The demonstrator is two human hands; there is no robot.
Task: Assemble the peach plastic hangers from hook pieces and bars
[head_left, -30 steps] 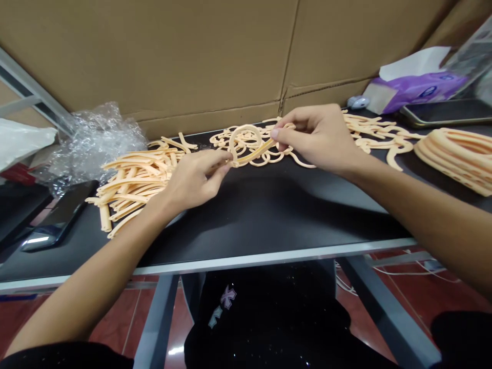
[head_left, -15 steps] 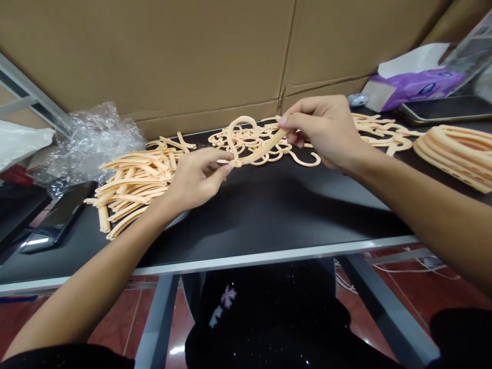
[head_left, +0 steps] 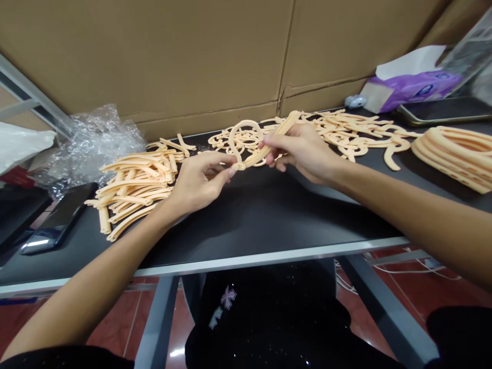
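So: left hand (head_left: 200, 183) pinches looped end of peach plastic strip (head_left: 253, 160), right hand (head_left: 302, 151) grips shank, both narrow, keeping piece spanned between them above black counter (head_left: 269, 218), near loose strip pile (head_left: 134, 179).

Free passage across the black surface (head_left: 265, 220) below the left hand (head_left: 198, 184) and right hand (head_left: 303, 151). Far side blocked: peach plastic strips (head_left: 134, 184), then cardboard sheeting (head_left: 154, 56).
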